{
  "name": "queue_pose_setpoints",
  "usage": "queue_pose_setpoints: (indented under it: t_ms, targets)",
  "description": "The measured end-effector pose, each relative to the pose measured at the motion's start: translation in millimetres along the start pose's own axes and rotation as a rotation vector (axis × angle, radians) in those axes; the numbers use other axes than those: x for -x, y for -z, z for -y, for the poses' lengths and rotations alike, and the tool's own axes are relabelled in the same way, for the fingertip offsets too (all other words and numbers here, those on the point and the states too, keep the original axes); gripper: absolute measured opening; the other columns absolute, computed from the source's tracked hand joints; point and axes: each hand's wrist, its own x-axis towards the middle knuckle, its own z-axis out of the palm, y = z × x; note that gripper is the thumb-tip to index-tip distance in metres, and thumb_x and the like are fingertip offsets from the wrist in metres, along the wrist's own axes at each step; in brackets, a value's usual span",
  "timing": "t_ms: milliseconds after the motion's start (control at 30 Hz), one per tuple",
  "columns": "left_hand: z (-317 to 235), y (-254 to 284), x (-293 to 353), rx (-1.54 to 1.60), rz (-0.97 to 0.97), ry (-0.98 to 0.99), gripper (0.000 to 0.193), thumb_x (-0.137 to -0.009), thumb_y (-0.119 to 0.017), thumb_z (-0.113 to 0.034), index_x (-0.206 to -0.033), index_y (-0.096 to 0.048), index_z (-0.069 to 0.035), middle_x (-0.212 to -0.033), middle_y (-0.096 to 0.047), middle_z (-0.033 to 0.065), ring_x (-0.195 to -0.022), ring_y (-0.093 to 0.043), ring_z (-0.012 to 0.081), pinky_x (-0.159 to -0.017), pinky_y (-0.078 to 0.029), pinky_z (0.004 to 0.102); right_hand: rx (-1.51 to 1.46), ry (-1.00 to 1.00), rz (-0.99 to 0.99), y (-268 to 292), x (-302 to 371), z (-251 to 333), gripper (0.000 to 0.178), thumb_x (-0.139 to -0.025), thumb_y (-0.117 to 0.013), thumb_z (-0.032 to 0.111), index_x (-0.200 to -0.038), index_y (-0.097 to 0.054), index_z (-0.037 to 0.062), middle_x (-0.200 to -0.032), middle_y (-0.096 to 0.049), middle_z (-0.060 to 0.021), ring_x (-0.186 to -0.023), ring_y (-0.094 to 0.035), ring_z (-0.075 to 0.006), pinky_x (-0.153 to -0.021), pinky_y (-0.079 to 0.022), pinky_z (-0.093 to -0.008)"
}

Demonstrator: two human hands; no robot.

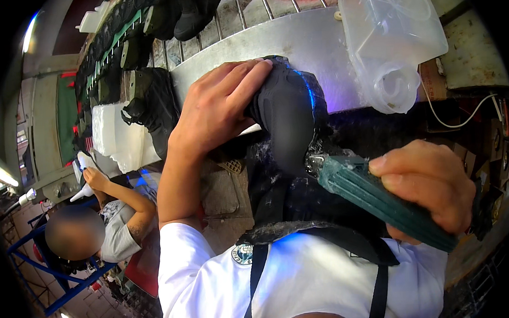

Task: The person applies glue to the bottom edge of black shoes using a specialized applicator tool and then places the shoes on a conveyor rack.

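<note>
My left hand is closed around one end of a black shoe upper, which it holds up at the edge of the metal surface. A line glowing blue runs along the upper's lower edge, on the side away from my left hand. In my right hand is a brush with a wide dark green handle, crusted with whitish residue. The brush's head meets the edge of the upper at its near end. The bristles are hard to make out there.
A translucent plastic jug lies on the metal surface at the right. Black shoes line the metal-bar rack to the left, by a whitish container. A co-worker handles a white shoe at far left. A white cable hangs right.
</note>
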Motion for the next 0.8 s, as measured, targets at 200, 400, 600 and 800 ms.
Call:
queue_pose_setpoints:
  t_ms: [200,400,600,800]
  targets:
    - [6,9,-13,0.027,0.098,0.059,0.088,-0.053,-0.088,-0.012,-0.134,-0.053,-0.009,-0.113,-0.068,0.0101,-0.1,-0.066,0.0317,-0.082,-0.056,0.0399,0.021,0.123,0.37,42,-50,-19,0.019,-0.091,-0.071,0.017,-0.099,-0.065,0.0005,-0.087,-0.073,-0.0191,-0.07,-0.072,-0.029,-0.062,-0.058,-0.0342]
    - [17,18,-34,0.073,0.149,0.058,0.071,-0.066,-0.083,-0.01,-0.131,-0.057,-0.007,-0.108,-0.071,0.0143,-0.097,-0.069,0.0364,-0.083,-0.057,0.0421,0.109,0.211,0.65,69,-91,-23,0.023,-0.086,-0.074,0.014,-0.106,-0.068,0.0032,-0.103,-0.072,-0.0202,-0.088,-0.073,-0.0308,-0.075,-0.06,-0.0381]
    - [31,18,-50,0.171,0.174,0.021,0.076,-0.062,-0.087,-0.015,-0.131,-0.057,-0.008,-0.106,-0.07,0.0163,-0.097,-0.069,0.0386,-0.083,-0.057,0.0432,0.181,0.401,0.798,77,-122,-28,0.026,-0.08,-0.079,0.011,-0.103,-0.069,0.0044,-0.108,-0.071,-0.019,-0.093,-0.072,-0.0314,-0.081,-0.059,-0.0391]
    - [50,28,-47,0.399,0.291,0.083,0.085,-0.055,-0.09,-0.019,-0.132,-0.056,-0.009,-0.099,-0.071,0.0195,-0.094,-0.067,0.0425,-0.082,-0.055,0.045,-0.159,-0.033,0.514,77,-84,-59,0.037,-0.084,-0.077,0.016,-0.116,-0.067,-0.001,-0.105,-0.072,-0.021,-0.091,-0.074,-0.031,-0.078,-0.061,-0.0368]
